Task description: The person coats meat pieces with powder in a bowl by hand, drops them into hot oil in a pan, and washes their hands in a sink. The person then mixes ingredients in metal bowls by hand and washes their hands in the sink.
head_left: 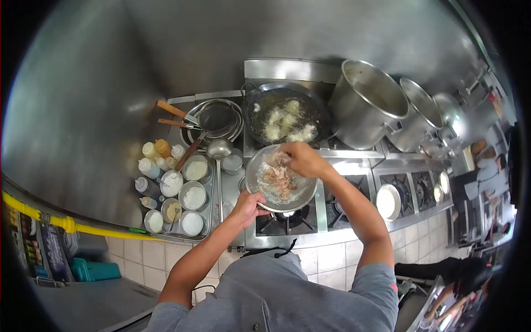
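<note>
My left hand [248, 209] grips the lower left rim of a metal bowl [301, 198], its thumb over the edge. Inside the bowl lie pieces of raw-looking meat [280, 180] coated in whitish batter or flour. My right hand [301, 159] is over the bowl's upper right side, fingers bent down and pressed together on some of the coated meat. Just beyond the bowl, a black wok [316, 105] of dark oil holds several pale battered pieces [285, 120] frying among bubbles.
Two tall steel pots [362, 119] stand right of the wok, with burners [395, 185] in front. At left are squeeze bottles [148, 167], tubs of white powder [192, 197], a ladle [219, 149] and strainers [218, 119]. Other people [470, 276] are at far right.
</note>
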A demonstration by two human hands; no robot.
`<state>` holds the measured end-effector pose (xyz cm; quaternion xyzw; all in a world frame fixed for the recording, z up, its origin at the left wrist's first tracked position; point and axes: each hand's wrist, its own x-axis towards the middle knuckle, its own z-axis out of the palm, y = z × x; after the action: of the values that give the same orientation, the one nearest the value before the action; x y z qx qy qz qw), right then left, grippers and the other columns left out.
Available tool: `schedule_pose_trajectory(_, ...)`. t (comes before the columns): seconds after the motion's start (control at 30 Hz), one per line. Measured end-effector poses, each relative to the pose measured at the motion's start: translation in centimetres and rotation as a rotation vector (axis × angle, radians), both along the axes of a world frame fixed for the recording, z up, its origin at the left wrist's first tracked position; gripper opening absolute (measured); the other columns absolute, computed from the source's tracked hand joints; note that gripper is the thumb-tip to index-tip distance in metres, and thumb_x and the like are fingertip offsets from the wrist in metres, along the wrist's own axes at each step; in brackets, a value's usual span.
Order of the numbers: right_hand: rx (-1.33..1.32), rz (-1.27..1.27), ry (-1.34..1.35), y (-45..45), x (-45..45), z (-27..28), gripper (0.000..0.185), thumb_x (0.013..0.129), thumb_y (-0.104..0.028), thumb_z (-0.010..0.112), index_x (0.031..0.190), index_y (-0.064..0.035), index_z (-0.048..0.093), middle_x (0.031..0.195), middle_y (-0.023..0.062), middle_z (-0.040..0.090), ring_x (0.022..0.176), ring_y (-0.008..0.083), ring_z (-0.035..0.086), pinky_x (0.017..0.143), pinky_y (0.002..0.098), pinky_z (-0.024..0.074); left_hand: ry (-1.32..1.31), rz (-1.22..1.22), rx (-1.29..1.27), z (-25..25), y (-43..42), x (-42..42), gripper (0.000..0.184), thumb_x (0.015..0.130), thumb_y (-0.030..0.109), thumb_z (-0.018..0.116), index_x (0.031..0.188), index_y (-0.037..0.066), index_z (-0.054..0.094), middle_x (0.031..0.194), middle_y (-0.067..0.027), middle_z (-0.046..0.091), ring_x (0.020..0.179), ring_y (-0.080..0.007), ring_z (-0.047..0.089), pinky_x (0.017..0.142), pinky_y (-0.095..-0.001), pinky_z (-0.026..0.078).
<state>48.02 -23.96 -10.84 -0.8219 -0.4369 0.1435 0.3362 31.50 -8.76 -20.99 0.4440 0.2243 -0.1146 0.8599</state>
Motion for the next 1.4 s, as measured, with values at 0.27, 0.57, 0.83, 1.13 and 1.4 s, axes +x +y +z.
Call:
schedule_pose_trajectory(0.27, 0.192, -0.196, 0.248, -1.5, 11.2, 0.7, 0.027, 0.079, -0.006, 0.066, 0.104, 0.0033, 0.065, 0.086, 0.0127, 0.070, 0.077, 0.0149, 0.065, 0.071, 0.0320, 0.0514, -0.012, 0.051, 0.037, 0.5, 0.1, 2.5, 0.065, 0.077, -0.001, 0.049, 0.138, 0.005, 0.029, 0.125, -0.0185, 0.052, 0.104, -0.0334, 0.063, 0.084, -0.0515, 0.056)
schedule_pose_trajectory(0.57, -0.397, -0.481, -0.323, -0.8, 25.7, -10.7, 0.024, 0.080, -0.018, 0.065, 0.100, -0.0061, 0.069, 0.104, 0.0165, 0.068, 0.099, 0.0361, 0.065, 0.083, 0.0441, 0.0523, 0.021, 0.163, -0.028, -0.6, 1.4, 1.0, 0.072, 0.074, -0.005, 0.048, 0.142, 0.009, 0.027, 0.128, -0.0177, 0.052, 0.102, -0.0326, 0.064, 0.079, -0.0501, 0.059)
schedule_pose_trajectory(0.83, -0.643, -0.546, -0.472, 1.5, 25.5, -10.1, 0.026, 0.084, -0.022, 0.062, 0.109, -0.0174, 0.070, 0.124, 0.0125, 0.053, 0.122, 0.0335, 0.047, 0.096, 0.0471, 0.0450, 0.023, 0.213, 0.033, -0.3, 2.8, -1.9, 0.074, 0.073, -0.003, 0.050, 0.142, 0.014, 0.031, 0.127, -0.0121, 0.052, 0.106, -0.0267, 0.060, 0.082, -0.0480, 0.056)
schedule_pose_trajectory(1.13, 0.031, -0.424, -0.595, 2.7, 15.4, 0.6, 0.023, 0.087, -0.017, 0.062, 0.106, -0.0097, 0.069, 0.100, 0.0150, 0.066, 0.098, 0.0343, 0.063, 0.087, 0.0434, 0.0497, 0.010, 0.323, 0.013, 0.0, 3.1, -5.5, 0.072, 0.073, -0.006, 0.048, 0.142, 0.007, 0.028, 0.128, -0.0180, 0.052, 0.105, -0.0315, 0.062, 0.078, -0.0478, 0.060)
schedule_pose_trajectory(1.4, -0.208, 0.205, -0.280, 4.9, -3.6, -3.9, 0.032, 0.083, -0.023, 0.068, 0.108, -0.0032, 0.067, 0.100, 0.0191, 0.069, 0.094, 0.0348, 0.066, 0.085, 0.0428, 0.0518, -0.041, 0.311, 0.093, 1.4, 1.8, -6.4, 0.071, 0.074, -0.003, 0.050, 0.141, 0.009, 0.029, 0.128, -0.0154, 0.050, 0.106, -0.0307, 0.061, 0.082, -0.0486, 0.058)
